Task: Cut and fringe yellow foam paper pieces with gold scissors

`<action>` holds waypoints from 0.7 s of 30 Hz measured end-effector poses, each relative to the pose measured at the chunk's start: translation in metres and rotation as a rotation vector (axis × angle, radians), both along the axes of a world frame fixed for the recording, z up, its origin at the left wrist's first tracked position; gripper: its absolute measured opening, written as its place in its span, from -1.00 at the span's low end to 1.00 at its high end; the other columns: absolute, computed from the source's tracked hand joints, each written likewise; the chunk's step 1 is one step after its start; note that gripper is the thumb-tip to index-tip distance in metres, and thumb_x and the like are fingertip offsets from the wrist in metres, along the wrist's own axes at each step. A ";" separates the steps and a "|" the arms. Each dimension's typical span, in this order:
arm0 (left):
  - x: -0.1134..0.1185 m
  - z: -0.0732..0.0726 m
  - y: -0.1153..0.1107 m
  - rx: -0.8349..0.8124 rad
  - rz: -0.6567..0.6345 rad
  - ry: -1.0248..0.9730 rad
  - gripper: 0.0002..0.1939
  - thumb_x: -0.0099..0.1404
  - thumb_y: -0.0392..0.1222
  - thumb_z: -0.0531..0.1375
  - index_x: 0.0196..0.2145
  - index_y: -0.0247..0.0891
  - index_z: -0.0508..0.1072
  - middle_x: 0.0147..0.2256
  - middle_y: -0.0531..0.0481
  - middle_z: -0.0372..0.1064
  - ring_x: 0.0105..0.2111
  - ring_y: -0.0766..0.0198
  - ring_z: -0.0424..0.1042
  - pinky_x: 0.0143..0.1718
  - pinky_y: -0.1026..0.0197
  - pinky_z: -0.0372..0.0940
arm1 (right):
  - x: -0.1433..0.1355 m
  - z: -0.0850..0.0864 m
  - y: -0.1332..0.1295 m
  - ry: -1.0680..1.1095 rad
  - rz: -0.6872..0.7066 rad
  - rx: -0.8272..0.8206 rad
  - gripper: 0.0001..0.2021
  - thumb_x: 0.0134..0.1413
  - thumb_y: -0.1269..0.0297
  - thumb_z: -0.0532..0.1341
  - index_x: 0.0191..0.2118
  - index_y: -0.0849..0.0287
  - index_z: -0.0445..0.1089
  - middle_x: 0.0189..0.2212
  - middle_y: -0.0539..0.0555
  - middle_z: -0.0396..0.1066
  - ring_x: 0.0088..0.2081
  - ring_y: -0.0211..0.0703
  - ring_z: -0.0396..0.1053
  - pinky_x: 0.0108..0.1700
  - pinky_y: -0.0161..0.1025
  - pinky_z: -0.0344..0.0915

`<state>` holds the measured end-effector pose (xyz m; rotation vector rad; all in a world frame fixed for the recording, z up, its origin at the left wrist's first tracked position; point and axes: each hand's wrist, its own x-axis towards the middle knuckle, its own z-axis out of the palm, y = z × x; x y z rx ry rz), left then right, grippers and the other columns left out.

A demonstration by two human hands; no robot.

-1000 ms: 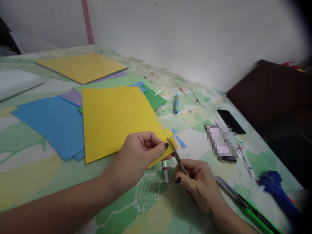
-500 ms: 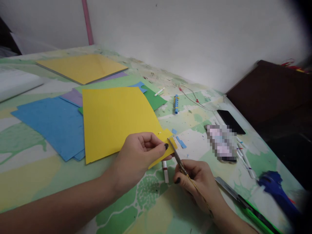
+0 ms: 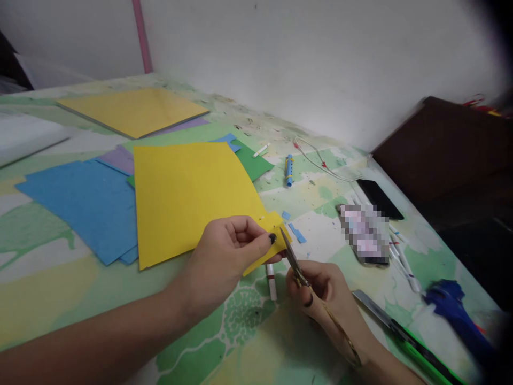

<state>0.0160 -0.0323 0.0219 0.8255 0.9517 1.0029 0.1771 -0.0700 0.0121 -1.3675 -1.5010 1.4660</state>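
Observation:
Between thumb and fingers my left hand [image 3: 234,243] pinches a small piece of yellow paper [image 3: 259,260]. Gold-handled scissors [image 3: 295,263] are in my right hand [image 3: 326,294], their blades pointing up and away at the paper's right edge. Whether the blades have the paper between them I cannot tell. Behind my left hand lies a large yellow sheet [image 3: 192,198]. A white marker with a brown band [image 3: 271,282] lies on the table just below the small piece. Bits of blue paper [image 3: 297,233] are scattered past the scissor tips.
Blue sheets [image 3: 80,208] and a green sheet [image 3: 254,163] lie around the yellow one. A rolled blue paper tube [image 3: 289,170] stands farther back. To the right are a phone [image 3: 364,235], a black phone-like slab [image 3: 380,199], a green box cutter [image 3: 417,342] and a blue glue gun [image 3: 452,310].
The scissors have shifted slightly, and their handle loop has swung lower and right as the right thumb moved. My left hand keeps its pinch on the paper almost unmoved.

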 end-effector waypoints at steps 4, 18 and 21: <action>-0.001 -0.002 0.000 -0.001 -0.008 -0.009 -0.86 0.07 -0.31 0.26 -0.58 -0.34 0.38 -0.56 0.05 0.48 -0.51 0.38 0.48 -0.48 0.47 0.33 | 0.001 -0.001 -0.001 0.011 0.011 -0.035 -0.49 -0.21 -0.19 0.22 -0.61 0.21 0.14 -0.70 -0.13 -0.05 -0.67 -0.45 -0.16 -0.69 -0.41 -0.22; -0.001 0.000 -0.001 -0.003 0.005 0.029 -0.86 0.04 -0.29 0.27 -0.59 -0.32 0.38 -0.57 0.05 0.46 -0.51 0.33 0.48 -0.46 0.38 0.35 | 0.001 0.000 -0.001 0.004 -0.002 -0.056 -0.51 -0.23 -0.18 0.24 -0.61 0.20 0.16 -0.70 -0.14 -0.05 -0.68 -0.44 -0.16 -0.71 -0.42 -0.20; -0.001 0.001 -0.001 -0.002 0.001 0.038 -0.86 0.05 -0.29 0.26 -0.59 -0.32 0.37 -0.57 0.05 0.46 -0.52 0.35 0.47 -0.48 0.40 0.33 | 0.000 0.000 -0.001 0.009 -0.001 -0.045 -0.49 -0.23 -0.20 0.23 -0.63 0.20 0.13 -0.71 -0.14 -0.06 -0.68 -0.45 -0.16 -0.71 -0.41 -0.22</action>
